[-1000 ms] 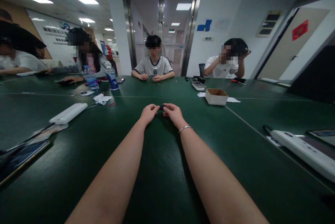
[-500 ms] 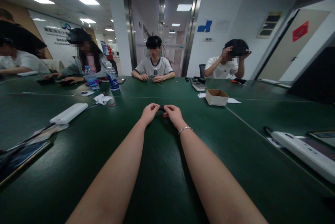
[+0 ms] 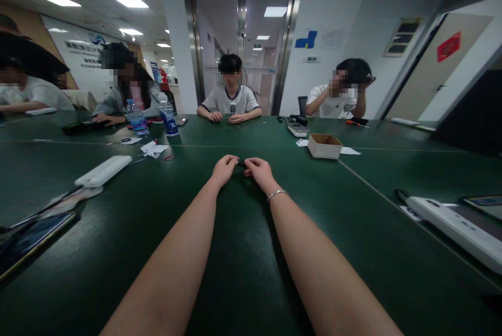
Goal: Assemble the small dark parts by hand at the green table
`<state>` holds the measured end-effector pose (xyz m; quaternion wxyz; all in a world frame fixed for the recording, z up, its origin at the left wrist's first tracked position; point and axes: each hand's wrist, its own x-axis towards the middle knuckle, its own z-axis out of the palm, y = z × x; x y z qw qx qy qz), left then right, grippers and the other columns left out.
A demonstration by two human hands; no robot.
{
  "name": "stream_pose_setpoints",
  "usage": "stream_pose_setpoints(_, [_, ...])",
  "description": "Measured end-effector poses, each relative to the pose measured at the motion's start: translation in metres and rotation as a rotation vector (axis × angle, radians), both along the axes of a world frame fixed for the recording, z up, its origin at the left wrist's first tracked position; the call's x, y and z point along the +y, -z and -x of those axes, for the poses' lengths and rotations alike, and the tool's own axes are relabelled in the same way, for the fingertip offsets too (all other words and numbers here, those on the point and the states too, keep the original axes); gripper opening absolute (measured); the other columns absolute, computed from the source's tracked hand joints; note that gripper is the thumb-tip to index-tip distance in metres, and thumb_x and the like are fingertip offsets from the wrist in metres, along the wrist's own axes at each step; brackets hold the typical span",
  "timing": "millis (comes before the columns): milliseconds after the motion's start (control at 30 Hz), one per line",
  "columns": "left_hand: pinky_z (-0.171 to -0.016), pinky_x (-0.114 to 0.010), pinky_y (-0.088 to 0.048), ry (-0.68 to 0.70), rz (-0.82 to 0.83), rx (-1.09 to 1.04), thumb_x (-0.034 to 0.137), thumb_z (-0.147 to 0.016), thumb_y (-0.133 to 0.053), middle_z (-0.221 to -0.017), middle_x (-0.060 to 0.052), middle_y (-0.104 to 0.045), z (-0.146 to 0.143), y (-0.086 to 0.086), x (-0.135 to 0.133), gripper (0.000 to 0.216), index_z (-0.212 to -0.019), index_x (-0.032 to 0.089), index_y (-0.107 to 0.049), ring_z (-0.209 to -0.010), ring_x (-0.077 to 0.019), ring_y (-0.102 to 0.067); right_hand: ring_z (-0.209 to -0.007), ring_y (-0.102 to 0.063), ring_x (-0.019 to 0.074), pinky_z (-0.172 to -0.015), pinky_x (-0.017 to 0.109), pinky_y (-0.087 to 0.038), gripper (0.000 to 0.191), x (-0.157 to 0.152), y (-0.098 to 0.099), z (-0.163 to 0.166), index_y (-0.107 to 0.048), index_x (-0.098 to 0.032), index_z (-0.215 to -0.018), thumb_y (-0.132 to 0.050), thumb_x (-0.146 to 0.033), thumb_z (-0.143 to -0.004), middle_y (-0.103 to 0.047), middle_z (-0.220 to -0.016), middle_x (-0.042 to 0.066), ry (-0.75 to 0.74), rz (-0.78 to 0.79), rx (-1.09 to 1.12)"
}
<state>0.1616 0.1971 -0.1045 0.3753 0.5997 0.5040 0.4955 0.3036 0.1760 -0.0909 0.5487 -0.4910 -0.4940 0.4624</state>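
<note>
Both of my arms reach forward over the green table (image 3: pixel 243 252). Between my fingertips is a small dark object (image 3: pixel 241 164), black and short, with a lighter bit at its left end; its kind is too small to make out. My left hand (image 3: pixel 224 172) pinches the left end between thumb and fingers. My right hand (image 3: pixel 259 172), with a silver bracelet (image 3: pixel 277 194) at the wrist, is closed on the right end. The fingers partly hide the object, just above the tabletop.
An open cardboard box (image 3: pixel 324 147) stands ahead to the right. Power strips lie left (image 3: pixel 104 171) and right (image 3: pixel 451 226). A phone (image 3: pixel 33 242) is at the near left. Two water bottles (image 3: pixel 168 119) stand farther off, and several people sit around the table.
The lighter left end of the dark object now shows between my fingertips. My arms have hardly moved. The person at the far left has drawn a hand back from the dark item on the table.
</note>
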Motion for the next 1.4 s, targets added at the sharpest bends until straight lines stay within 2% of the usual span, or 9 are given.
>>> stream_pose_setpoints(100, [-0.054, -0.022, -0.037, 0.002, 0.021, -0.009, 0.027, -0.082, -0.051, -0.076, -0.002, -0.060, -0.0002, -0.0013, -0.0016, 0.024, -0.097, 0.017, -0.066, -0.058, -0.0102, -0.048, -0.045, -0.058, 0.0086, -0.046, 0.016, -0.050, 0.004, 0.0005, 0.0012, -0.0002, -0.066, -0.012, -0.081, -0.063, -0.011, -0.084, -0.062, -0.057, -0.001, 0.003, 0.000, -0.009])
stream_pose_setpoints(267, [-0.056, -0.023, -0.037, -0.004, -0.016, 0.039, 0.032, -0.085, -0.047, -0.066, -0.001, -0.055, -0.0009, -0.0022, -0.0022, 0.027, -0.095, 0.016, -0.066, -0.061, -0.0124, -0.050, -0.046, -0.058, 0.0081, -0.047, 0.016, -0.050, 0.004, -0.0006, 0.0011, -0.0002, -0.066, -0.011, -0.082, -0.063, -0.011, -0.084, -0.062, -0.057, -0.001, 0.001, -0.009, -0.023])
stream_pose_setpoints(600, [-0.058, -0.024, -0.041, -0.007, -0.021, 0.058, 0.031, -0.085, -0.047, -0.078, -0.003, -0.062, 0.0007, 0.0048, 0.0033, 0.028, -0.100, 0.018, -0.066, -0.061, -0.0121, -0.052, -0.045, -0.057, 0.0075, -0.046, 0.016, -0.050, 0.003, -0.0013, -0.0006, 0.0006, -0.065, -0.012, -0.081, -0.064, -0.011, -0.083, -0.063, -0.060, 0.000, 0.002, -0.006, -0.018])
stream_pose_setpoints(700, [-0.057, -0.024, -0.040, -0.011, -0.028, 0.080, 0.035, -0.087, -0.044, -0.074, -0.003, -0.061, 0.0010, 0.0043, 0.0025, 0.031, -0.097, 0.017, -0.067, -0.062, -0.0130, -0.052, -0.045, -0.057, 0.0074, -0.046, 0.016, -0.050, 0.005, -0.0020, -0.0011, 0.0005, -0.065, -0.011, -0.081, -0.062, -0.010, -0.085, -0.063, -0.061, 0.000, -0.002, -0.008, -0.020])
stream_pose_setpoints(833, [-0.057, -0.024, -0.040, -0.009, -0.019, 0.080, 0.028, -0.083, -0.047, -0.076, -0.003, -0.062, 0.0001, 0.0013, -0.0002, 0.028, -0.100, 0.018, -0.067, -0.061, -0.0123, -0.052, -0.045, -0.057, 0.0073, -0.046, 0.016, -0.050, 0.004, -0.0018, -0.0003, 0.0005, -0.065, -0.011, -0.081, -0.062, -0.010, -0.084, -0.064, -0.062, 0.000, 0.000, -0.008, -0.027])
stream_pose_setpoints(1000, [-0.052, -0.023, -0.038, 0.024, 0.015, 0.043, 0.034, -0.088, -0.038, -0.065, -0.002, -0.057, -0.0019, -0.0001, -0.0011, 0.035, -0.098, 0.015, -0.066, -0.055, -0.0125, -0.049, -0.044, -0.056, 0.0069, -0.046, 0.015, -0.049, 0.005, 0.0000, 0.0024, 0.0003, -0.064, -0.012, -0.080, -0.061, -0.012, -0.085, -0.061, -0.058, -0.002, -0.011, -0.021, -0.022])
stream_pose_setpoints(1133, [-0.054, -0.023, -0.039, 0.015, 0.016, 0.062, 0.026, -0.083, -0.044, -0.075, -0.002, -0.061, -0.0011, 0.0025, 0.0013, 0.029, -0.100, 0.018, -0.066, -0.059, -0.0120, -0.050, -0.044, -0.057, 0.0074, -0.045, 0.016, -0.049, 0.005, 0.0013, 0.0032, 0.0001, -0.065, -0.012, -0.080, -0.062, -0.012, -0.084, -0.062, -0.058, -0.002, -0.002, -0.023, -0.028])
stream_pose_setpoints(1267, [-0.054, -0.023, -0.038, 0.019, -0.010, 0.072, 0.035, -0.087, -0.041, -0.068, -0.002, -0.057, 0.0003, 0.0056, 0.0036, 0.032, -0.098, 0.018, -0.066, -0.060, -0.0132, -0.050, -0.044, -0.056, 0.0074, -0.045, 0.016, -0.049, 0.006, 0.0011, 0.0026, 0.0004, -0.065, -0.012, -0.080, -0.061, -0.012, -0.084, -0.061, -0.058, -0.002, -0.004, -0.029, -0.031])
stream_pose_setpoints(1400, [-0.057, -0.024, -0.039, 0.002, -0.027, 0.073, 0.035, -0.084, -0.048, -0.075, -0.002, -0.060, 0.0004, 0.0061, 0.0029, 0.029, -0.101, 0.020, -0.065, -0.062, -0.0131, -0.051, -0.044, -0.056, 0.0073, -0.045, 0.015, -0.049, 0.005, -0.0001, 0.0020, 0.0005, -0.064, -0.011, -0.080, -0.061, -0.011, -0.084, -0.061, -0.057, -0.001, 0.001, -0.023, -0.032])
